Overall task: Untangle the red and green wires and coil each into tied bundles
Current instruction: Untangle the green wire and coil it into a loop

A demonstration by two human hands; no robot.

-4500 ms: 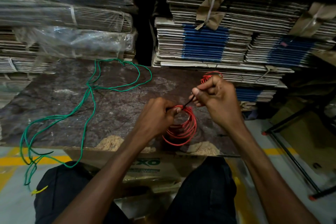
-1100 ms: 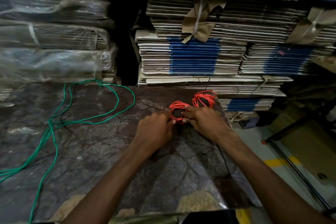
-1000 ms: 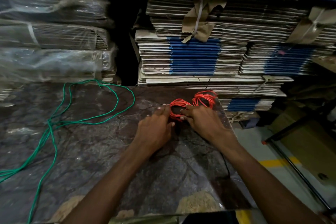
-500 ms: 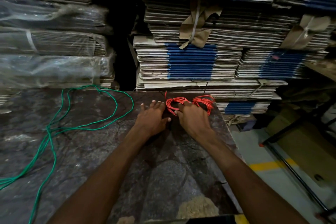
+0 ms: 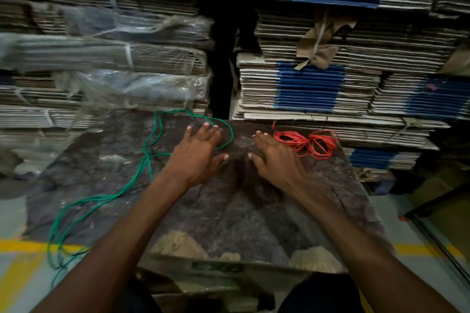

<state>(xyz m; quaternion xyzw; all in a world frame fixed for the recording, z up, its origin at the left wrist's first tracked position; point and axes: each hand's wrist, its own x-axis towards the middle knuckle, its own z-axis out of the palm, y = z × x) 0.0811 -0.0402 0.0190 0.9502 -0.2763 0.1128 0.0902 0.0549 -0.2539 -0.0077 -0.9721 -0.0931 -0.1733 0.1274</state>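
Left hand: fingers spread and straight, nothing held; it is positioned over the dark mottled work surface, with the far loop of the green wire passing just beyond and beside its fingertips. Whether the wire is touched cannot be told.

Right hand: fingers likewise extended and relaxed, nothing held; it is placed just left of the red wire.

Red wire: coiled into two joined bundles, laid at the far right corner of the surface.

Green wire: uncoiled, strung in loose loops from the far edge across the left side and down over the near left edge towards the floor.

Stacked flattened cardboard is ranged behind the surface.
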